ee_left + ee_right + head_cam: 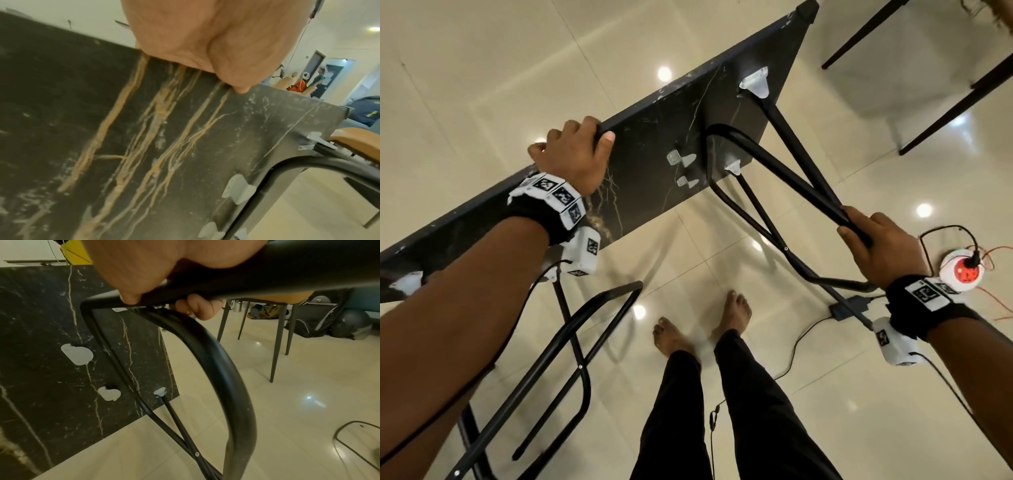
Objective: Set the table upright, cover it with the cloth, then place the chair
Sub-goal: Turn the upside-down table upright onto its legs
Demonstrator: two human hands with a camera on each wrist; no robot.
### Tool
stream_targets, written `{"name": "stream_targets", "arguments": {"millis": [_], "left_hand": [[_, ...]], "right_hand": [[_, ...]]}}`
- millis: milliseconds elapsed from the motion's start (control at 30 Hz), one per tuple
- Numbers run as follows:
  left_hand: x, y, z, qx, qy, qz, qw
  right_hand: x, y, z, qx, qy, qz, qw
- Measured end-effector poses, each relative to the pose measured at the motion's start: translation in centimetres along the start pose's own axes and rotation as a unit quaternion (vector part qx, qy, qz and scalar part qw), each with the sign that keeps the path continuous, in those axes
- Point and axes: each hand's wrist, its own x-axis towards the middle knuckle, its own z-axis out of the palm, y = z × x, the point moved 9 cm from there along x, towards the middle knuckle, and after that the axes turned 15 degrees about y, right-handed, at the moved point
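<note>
A black marble-patterned folding table (654, 154) stands on its side, its underside facing me, with black tube legs unfolded toward me. My left hand (571, 150) grips the top's upper edge, thumb on the underside (144, 129) and fingers over the far face. My right hand (873, 240) grips the bent tube of the right leg frame (774, 164), fingers curled round the tube (267, 272). A chair (914, 61) with dark legs stands on the floor beyond the table at the upper right. No cloth shows in any view.
My bare feet (702, 325) stand on the glossy cream tile floor between the two leg frames (571, 342). A round red-and-white power socket (962, 270) with cables lies at the right, near a small black adapter (849, 306). Bags (320, 321) sit behind the chair.
</note>
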Motion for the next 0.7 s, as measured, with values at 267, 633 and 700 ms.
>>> {"name": "stream_targets", "arguments": {"millis": [267, 633, 700], "left_hand": [[4.7, 4.9, 1.7, -0.027, 0.0, 0.063, 0.998], [6.3, 3.5, 2.5, -0.027, -0.053, 0.042, 0.997], [6.5, 3.4, 2.7, -0.032, -0.062, 0.043, 0.997]], "right_hand": [[-0.7, -2.6, 1.1, 0.014, 0.002, -0.006, 1.0], [3.1, -6.6, 0.3, 0.001, 0.081, -0.065, 0.995], [3.4, -7.6, 0.7, -0.021, 0.069, -0.047, 0.996]]}}
